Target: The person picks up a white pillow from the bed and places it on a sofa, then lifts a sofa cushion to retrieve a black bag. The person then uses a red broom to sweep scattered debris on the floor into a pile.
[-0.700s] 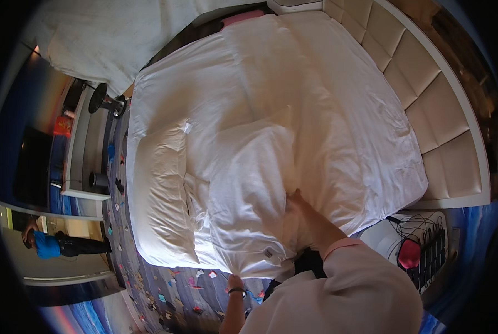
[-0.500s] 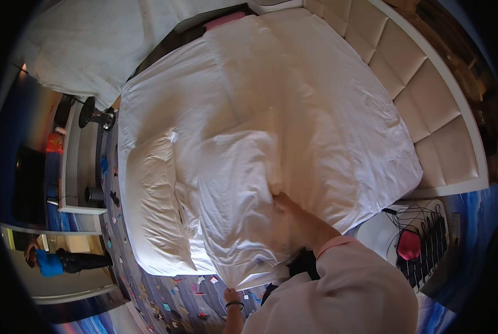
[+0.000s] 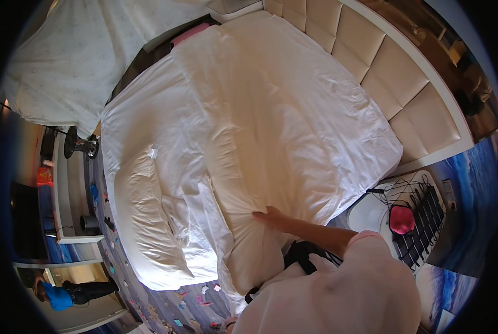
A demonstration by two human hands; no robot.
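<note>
A plump cream pillow [image 3: 254, 250] lies at the bed's near side. My right hand [image 3: 270, 217] grips its upper right edge, fingers closed on the fabric. At the bottom edge, my left hand [image 3: 230, 323] is mostly cut off beside my sleeve; a thin white cloth [image 3: 218, 245] runs down to it from along the pillow's left side, drawn into a narrow strip. Whether this cloth is the pillow's cover, I cannot tell. Another pillow [image 3: 143, 217], cream and wrinkled, with a small white tag, rests to the left. Both pillows lie on the white-sheeted bed [image 3: 310, 106].
A padded beige headboard [image 3: 393, 72] borders the right. Beside it, a white side table [image 3: 366, 214] holds a red object [image 3: 402, 219], black cables and a black rack. Small scraps litter the grey floor [image 3: 165, 306]. A person in blue [image 3: 60, 298] stands at the left.
My left hand has drawn down toward the bottom edge with the white cloth, baring more of the pillow. My right hand has shifted slightly left and down. The view has shifted.
</note>
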